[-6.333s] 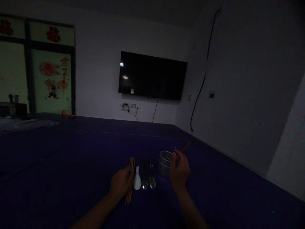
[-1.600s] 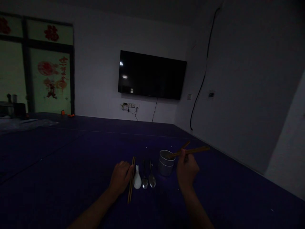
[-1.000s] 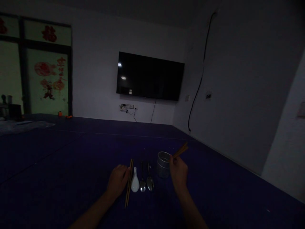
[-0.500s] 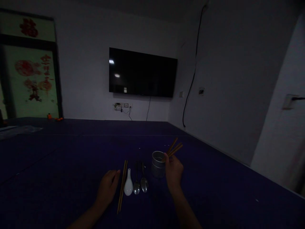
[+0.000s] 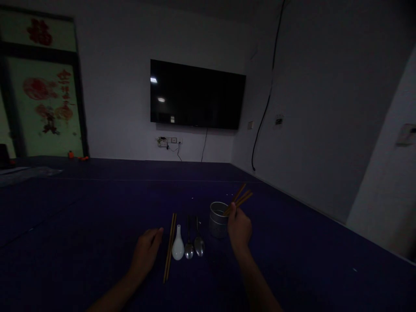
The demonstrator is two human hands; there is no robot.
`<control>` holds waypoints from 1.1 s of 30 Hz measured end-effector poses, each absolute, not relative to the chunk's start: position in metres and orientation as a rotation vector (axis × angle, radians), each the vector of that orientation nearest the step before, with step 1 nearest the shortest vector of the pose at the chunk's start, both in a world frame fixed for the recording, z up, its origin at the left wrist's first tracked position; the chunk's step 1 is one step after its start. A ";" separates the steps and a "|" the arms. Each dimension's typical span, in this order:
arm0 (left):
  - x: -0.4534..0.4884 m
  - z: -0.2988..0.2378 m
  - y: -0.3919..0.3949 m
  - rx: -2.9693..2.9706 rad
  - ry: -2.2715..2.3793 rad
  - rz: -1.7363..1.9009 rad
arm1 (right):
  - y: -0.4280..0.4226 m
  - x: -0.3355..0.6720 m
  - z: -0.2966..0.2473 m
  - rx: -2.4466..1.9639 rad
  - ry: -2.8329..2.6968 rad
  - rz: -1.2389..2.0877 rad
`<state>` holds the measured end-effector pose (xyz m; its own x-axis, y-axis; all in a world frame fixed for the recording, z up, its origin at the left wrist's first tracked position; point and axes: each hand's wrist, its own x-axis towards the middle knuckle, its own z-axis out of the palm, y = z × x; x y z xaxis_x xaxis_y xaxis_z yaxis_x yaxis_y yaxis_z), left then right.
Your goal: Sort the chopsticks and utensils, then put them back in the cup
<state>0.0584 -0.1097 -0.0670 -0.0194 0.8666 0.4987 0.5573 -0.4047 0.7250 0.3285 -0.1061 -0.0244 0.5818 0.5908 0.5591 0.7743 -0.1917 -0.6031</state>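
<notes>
Head view: left hand point(image 5: 145, 253) has left the chopsticks point(image 5: 169, 246).

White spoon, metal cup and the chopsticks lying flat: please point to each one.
white spoon point(image 5: 177, 251), head view, on its bowl.
metal cup point(image 5: 217, 223), head view, on its side wall.
flat chopsticks point(image 5: 169, 249), head view, mid-length.

Dim home-like room: wall-mounted TV point(image 5: 197, 94), red paper-cuts on glass door point(image 5: 45, 99), purple floor mat point(image 5: 97, 203).
</notes>
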 end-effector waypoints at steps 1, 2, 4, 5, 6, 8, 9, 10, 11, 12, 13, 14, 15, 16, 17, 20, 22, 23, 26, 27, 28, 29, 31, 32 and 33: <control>0.059 -0.067 -0.110 1.953 1.490 1.384 | -0.107 0.328 -0.023 -1.926 -1.094 -0.235; 0.060 -0.067 -0.110 1.958 1.487 1.376 | -0.108 0.328 -0.022 -1.961 -1.090 -0.220; 0.061 -0.066 -0.110 1.976 1.481 1.360 | -0.110 0.328 -0.020 -2.008 -1.095 -0.190; 0.061 -0.066 -0.111 1.987 1.478 1.355 | -0.110 0.328 -0.019 -2.021 -1.103 -0.177; 0.061 -0.066 -0.111 2.000 1.474 1.347 | -0.111 0.328 -0.019 -2.031 -1.111 -0.165; 0.062 -0.066 -0.110 2.030 1.469 1.328 | -0.111 0.328 -0.019 -2.042 -1.126 -0.145; 0.061 -0.066 -0.109 2.044 1.473 1.318 | -0.111 0.327 -0.019 -2.045 -1.131 -0.137; 0.061 -0.066 -0.109 2.052 1.485 1.308 | -0.112 0.328 -0.019 -2.046 -1.133 -0.130; 0.061 -0.067 -0.108 2.057 1.503 1.297 | -0.112 0.328 -0.020 -2.045 -1.131 -0.125; 0.060 -0.068 -0.106 2.059 1.522 1.283 | -0.112 0.328 -0.020 -2.042 -1.126 -0.121; 0.059 -0.069 -0.105 2.060 1.543 1.270 | -0.113 0.330 -0.019 -2.037 -1.117 -0.119; 0.059 -0.069 -0.103 2.063 1.561 1.255 | -0.114 0.331 -0.019 -2.028 -1.101 -0.120; 0.058 -0.070 -0.102 2.069 1.577 1.237 | -0.116 0.333 -0.017 -2.014 -1.073 -0.129; 0.058 -0.070 -0.101 2.082 1.591 1.211 | -0.117 0.336 -0.016 -1.989 -1.031 -0.153; 0.058 -0.070 -0.100 2.098 1.605 1.184 | -0.119 0.339 -0.014 -1.948 -0.976 -0.198; 0.058 -0.069 -0.100 2.151 1.637 1.110 | -0.125 0.344 -0.009 -1.724 -0.796 -0.419; 0.059 -0.068 -0.103 2.189 1.646 1.083 | -0.127 0.341 -0.010 -1.562 -0.763 -0.567; 0.060 -0.068 -0.105 2.208 1.645 1.074 | -0.128 0.337 -0.011 -1.498 -0.801 -0.629; 0.060 -0.068 -0.108 2.262 1.619 1.042 | -0.127 0.314 -0.019 -1.351 -1.149 -0.809; 0.060 -0.068 -0.109 2.273 1.612 1.032 | -0.126 0.304 -0.022 -1.302 -1.318 -0.846; 0.060 -0.068 -0.110 2.282 1.611 1.020 | -0.125 0.294 -0.025 -1.276 -1.471 -0.869; 0.060 -0.068 -0.110 2.290 1.616 1.007 | -0.124 0.283 -0.027 -1.262 -1.601 -0.863; 0.060 -0.068 -0.111 2.309 1.635 0.979 | -0.124 0.265 -0.032 -1.278 -1.845 -0.786; 0.061 -0.067 -0.111 2.319 1.644 0.961 | -0.125 0.258 -0.034 -1.297 -1.967 -0.729; 0.062 -0.066 -0.111 2.330 1.656 0.943 | -0.126 0.253 -0.036 -1.329 -2.072 -0.675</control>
